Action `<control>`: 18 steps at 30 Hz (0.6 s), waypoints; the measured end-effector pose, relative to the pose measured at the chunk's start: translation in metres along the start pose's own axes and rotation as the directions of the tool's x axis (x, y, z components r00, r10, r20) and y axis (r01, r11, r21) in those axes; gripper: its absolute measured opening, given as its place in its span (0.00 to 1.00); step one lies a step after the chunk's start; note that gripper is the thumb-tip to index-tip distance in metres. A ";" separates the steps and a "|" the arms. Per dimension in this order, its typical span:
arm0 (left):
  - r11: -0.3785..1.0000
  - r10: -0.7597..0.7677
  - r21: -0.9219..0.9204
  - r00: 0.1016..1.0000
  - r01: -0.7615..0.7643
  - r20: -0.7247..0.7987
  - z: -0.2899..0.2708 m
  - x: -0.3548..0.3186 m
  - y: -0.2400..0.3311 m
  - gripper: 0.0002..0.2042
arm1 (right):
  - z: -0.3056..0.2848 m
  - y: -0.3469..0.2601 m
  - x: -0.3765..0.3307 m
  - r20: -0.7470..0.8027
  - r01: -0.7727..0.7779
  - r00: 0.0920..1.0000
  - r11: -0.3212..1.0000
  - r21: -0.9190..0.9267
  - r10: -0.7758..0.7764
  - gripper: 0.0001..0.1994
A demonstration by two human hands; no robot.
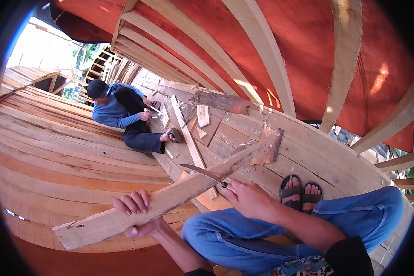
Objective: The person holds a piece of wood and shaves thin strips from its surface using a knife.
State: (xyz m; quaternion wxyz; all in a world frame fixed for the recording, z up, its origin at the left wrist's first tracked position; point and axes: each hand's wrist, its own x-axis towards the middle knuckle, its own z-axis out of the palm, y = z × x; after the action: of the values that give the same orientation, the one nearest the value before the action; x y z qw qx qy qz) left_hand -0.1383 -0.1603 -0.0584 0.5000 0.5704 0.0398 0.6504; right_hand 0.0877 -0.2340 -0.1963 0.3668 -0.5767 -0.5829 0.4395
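Note:
My left hand (135, 212) grips a long rough wooden plank (170, 195) near its lower left end, fingers curled over the top edge. The plank runs up to the right across my lap toward a pointed tip. My right hand (248, 198) holds a knife (202, 173) by its dark handle, the thin blade lying over the plank's upper edge and pointing left. My knees in blue jeans and my sandalled feet (301, 191) rest on the wooden hull planking.
I sit inside a wooden boat hull (55, 156) with curved ribs (257, 50) under an orange tarp. Another person (124, 115) in a blue shirt and dark cap sits further along, working on small wood pieces. Loose offcuts (202, 115) and a board (269, 147) lie on the planks.

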 end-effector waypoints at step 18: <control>1.000 0.002 0.010 1.000 -0.002 0.006 0.011 0.004 -0.002 0.20 | -0.005 0.019 0.015 -0.076 -0.088 0.994 0.994 -0.064 0.083 0.23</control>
State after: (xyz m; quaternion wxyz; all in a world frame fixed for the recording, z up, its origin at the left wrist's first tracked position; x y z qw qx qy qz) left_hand -0.1278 -0.1623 -0.0533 0.4967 0.5747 0.0409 0.6491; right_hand 0.0982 -0.2199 -0.2139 0.3490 -0.6288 -0.5585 0.4134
